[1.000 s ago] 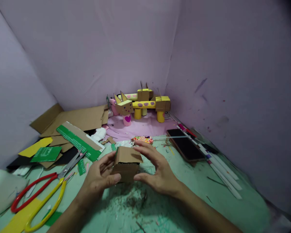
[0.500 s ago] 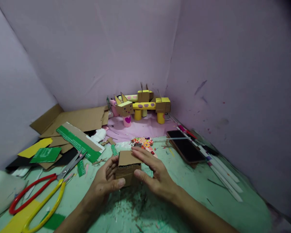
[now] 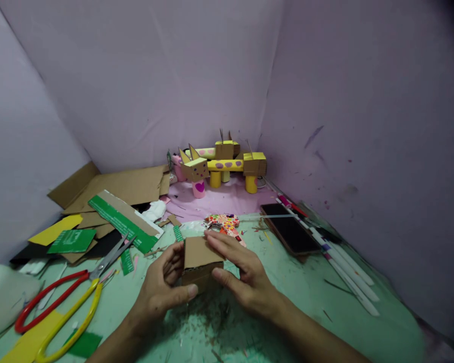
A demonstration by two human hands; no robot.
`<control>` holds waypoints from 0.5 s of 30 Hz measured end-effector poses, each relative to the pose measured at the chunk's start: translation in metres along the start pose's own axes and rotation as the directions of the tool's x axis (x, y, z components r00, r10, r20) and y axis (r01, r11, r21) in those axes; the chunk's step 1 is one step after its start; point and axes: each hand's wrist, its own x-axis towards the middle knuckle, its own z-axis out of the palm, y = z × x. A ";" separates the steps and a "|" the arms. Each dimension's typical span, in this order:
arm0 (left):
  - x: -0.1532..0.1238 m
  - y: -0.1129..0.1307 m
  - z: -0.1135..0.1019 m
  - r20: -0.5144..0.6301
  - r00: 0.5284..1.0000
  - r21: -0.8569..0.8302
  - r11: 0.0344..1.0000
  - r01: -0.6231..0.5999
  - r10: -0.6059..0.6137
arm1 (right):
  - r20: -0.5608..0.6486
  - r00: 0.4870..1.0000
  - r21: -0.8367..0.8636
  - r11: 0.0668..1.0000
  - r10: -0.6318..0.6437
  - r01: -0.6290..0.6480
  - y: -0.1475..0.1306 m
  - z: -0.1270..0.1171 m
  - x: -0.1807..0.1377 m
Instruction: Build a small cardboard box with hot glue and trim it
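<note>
Lilac walls point(image 3: 155, 75) close in on three sides, meeting at a corner at twelve o'clock. Below them lies a pale green table point(image 3: 344, 307), scuffed and strewn with dark scraps and paper bits.

From the middle of the table, flat cardboard sheets point(image 3: 124, 184), some faced green or yellow, are piled at ten o'clock. A pair of scissors point(image 3: 98, 272) with one red and one yellow handle lies at eight o'clock. A dark phone point(image 3: 289, 229) lies at two o'clock, with a row of white pens point(image 3: 348, 275) just beyond it along the wall. Cardboard animal figures point(image 3: 221, 164) on yellow and pink legs stand at twelve o'clock in the corner.

A small brown cardboard box point(image 3: 200, 254) sits low at the table's centre, plain and unpainted, its top tilted toward the camera. The top seems shut, so whatever is inside is hidden.

The left hand point(image 3: 162, 290) cups the box from nine o'clock, its fingers curled round the side and its thumb point(image 3: 185, 291) pressed along the front. The right hand point(image 3: 245, 280) comes in from four o'clock, its fingers point(image 3: 227, 244) laid flat and close together over the top and its thumb against the front face. A patterned paper piece point(image 3: 223, 222) lies just behind the box.
</note>
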 end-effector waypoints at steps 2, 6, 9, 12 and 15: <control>0.001 -0.002 -0.001 -0.001 1.000 0.007 1.000 -0.001 0.001 | -0.006 1.000 0.006 1.000 -0.014 0.014 0.000 0.001 0.000; 0.000 -0.002 -0.002 -0.005 1.000 0.007 1.000 0.001 -0.001 | -0.014 1.000 0.059 0.998 0.004 -0.003 0.002 0.002 -0.001; -0.001 0.002 0.001 0.003 1.000 0.000 1.000 -0.012 0.012 | -0.030 0.992 0.154 0.981 0.124 -0.118 0.004 0.002 -0.001; -0.003 0.009 0.008 -0.037 0.999 -0.041 0.999 0.012 -0.014 | 0.014 0.970 0.259 0.936 0.244 -0.239 0.005 0.000 0.001; -0.003 0.018 0.016 -0.134 0.985 -0.188 0.979 0.084 -0.110 | 0.032 0.922 0.419 0.832 0.386 -0.363 0.007 -0.003 0.006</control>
